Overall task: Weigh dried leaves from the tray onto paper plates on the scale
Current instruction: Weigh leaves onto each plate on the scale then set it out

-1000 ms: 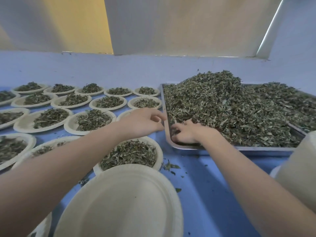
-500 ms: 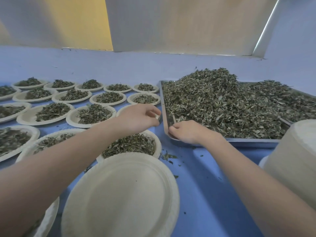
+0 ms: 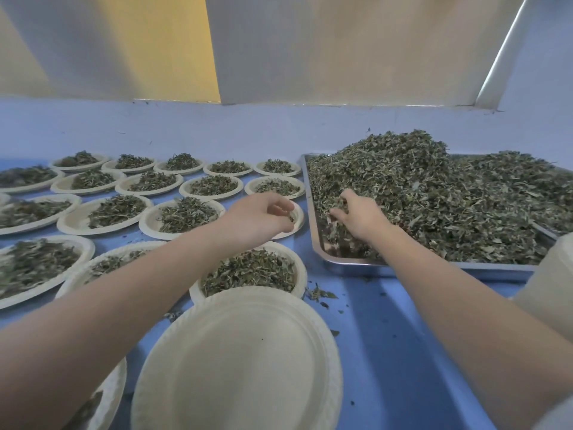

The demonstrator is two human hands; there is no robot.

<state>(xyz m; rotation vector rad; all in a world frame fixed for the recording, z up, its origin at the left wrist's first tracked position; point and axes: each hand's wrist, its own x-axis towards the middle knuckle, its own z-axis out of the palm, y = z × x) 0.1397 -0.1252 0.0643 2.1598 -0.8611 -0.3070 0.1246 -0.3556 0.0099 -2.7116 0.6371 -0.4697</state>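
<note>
A metal tray (image 3: 319,243) at the right holds a big heap of dried leaves (image 3: 440,193). My right hand (image 3: 361,217) is inside the tray's left part, its fingers curled into the leaves at the heap's edge. My left hand (image 3: 259,217) hovers over a paper plate (image 3: 299,218) just left of the tray, fingers curled, pinching a few leaf bits. An empty paper plate (image 3: 235,364) lies nearest to me; whatever is beneath it is hidden. A filled plate (image 3: 248,271) sits just behind it.
Several paper plates with leaf portions (image 3: 186,214) cover the blue table (image 3: 387,352) to the left and back. A stack of plates (image 3: 552,274) stands at the right edge. Loose leaf scraps (image 3: 319,294) lie beside the filled plate. A wall closes the far side.
My right hand has moved from the tray's near left corner deeper into the leaf heap. My left hand has stayed over the plate beside the tray.
</note>
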